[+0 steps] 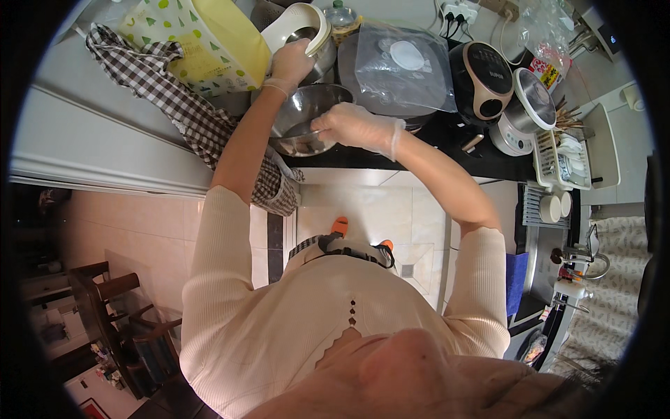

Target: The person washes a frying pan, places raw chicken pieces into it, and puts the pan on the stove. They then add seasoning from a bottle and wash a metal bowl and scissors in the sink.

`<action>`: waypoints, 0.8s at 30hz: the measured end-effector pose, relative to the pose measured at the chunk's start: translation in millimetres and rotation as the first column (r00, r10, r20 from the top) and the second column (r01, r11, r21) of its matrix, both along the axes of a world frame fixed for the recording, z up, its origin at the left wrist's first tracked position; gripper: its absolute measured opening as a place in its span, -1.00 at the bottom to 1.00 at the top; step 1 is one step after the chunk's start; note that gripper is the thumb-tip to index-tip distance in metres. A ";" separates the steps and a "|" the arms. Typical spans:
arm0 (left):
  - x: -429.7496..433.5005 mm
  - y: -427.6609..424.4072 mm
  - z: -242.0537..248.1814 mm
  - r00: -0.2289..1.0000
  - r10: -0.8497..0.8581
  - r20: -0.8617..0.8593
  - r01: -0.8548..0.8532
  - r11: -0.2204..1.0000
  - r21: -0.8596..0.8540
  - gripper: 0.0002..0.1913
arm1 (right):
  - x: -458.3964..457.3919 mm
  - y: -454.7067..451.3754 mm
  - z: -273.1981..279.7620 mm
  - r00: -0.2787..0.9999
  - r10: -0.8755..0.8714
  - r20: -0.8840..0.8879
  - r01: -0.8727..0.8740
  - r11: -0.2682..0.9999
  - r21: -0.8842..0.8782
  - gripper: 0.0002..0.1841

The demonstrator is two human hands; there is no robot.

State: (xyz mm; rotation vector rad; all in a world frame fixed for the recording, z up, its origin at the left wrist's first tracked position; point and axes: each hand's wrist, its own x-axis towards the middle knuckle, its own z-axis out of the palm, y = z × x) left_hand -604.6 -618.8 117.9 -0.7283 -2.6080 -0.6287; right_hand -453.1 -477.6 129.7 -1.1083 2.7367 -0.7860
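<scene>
My left hand [292,64], in a clear plastic glove, has its fingers over the white rim of a steel container [325,58] at the back of the counter. A wide white plastic loop [293,15] rises from that rim. Nearer to me, a shiny stainless steel mixing bowl [309,112] stands tilted towards me. My right hand [358,125], also gloved, pinches the bowl's right rim, thumb and fingers on either side of the wall. The bowl's inside looks bare where I can see it.
Left of the bowl are a yellow patterned bag [220,47] and a checked cloth [162,99] hanging over the counter edge. To the right lie a grey lid-like appliance under a clear plastic bag [405,65], a black rice cooker [481,78], a steel-topped blender [523,110] and a dish rack [562,157].
</scene>
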 end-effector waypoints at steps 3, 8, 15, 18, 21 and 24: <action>-4.5 -1.0 4.0 1.000 0.023 0.001 -0.023 0.999 -0.045 -0.68 | -22.9 -20.2 -22.5 0.993 -0.068 -0.101 0.066 0.998 -0.024 -0.78; -2.0 -3.3 -7.5 0.998 0.000 -0.070 -0.004 0.998 -0.058 -0.72 | -71.0 -48.2 -78.9 0.926 -0.146 -0.348 0.128 0.989 -0.074 -0.85; 9.3 -13.6 -58.4 0.993 -0.066 -0.097 0.067 0.998 0.002 -0.84 | -101.0 -71.8 -150.6 0.853 -0.302 -0.425 0.390 0.910 0.137 -0.86; 11.8 -21.2 -87.5 0.999 -0.046 -0.028 0.045 0.998 -0.033 -0.87 | -83.5 -69.5 -153.8 0.859 -0.309 -0.409 0.292 0.951 -0.106 -0.92; 18.4 -26.9 -114.2 0.996 -0.073 -0.050 0.071 0.997 -0.022 -0.87 | -54.5 -60.2 -150.5 0.882 -0.336 -0.330 0.241 0.924 -0.297 -0.86; 25.9 -31.0 -131.6 0.999 -0.047 0.027 0.050 0.993 -0.107 -0.79 | -15.9 -48.4 -164.5 0.839 -0.483 -0.251 0.282 0.780 -0.559 -0.69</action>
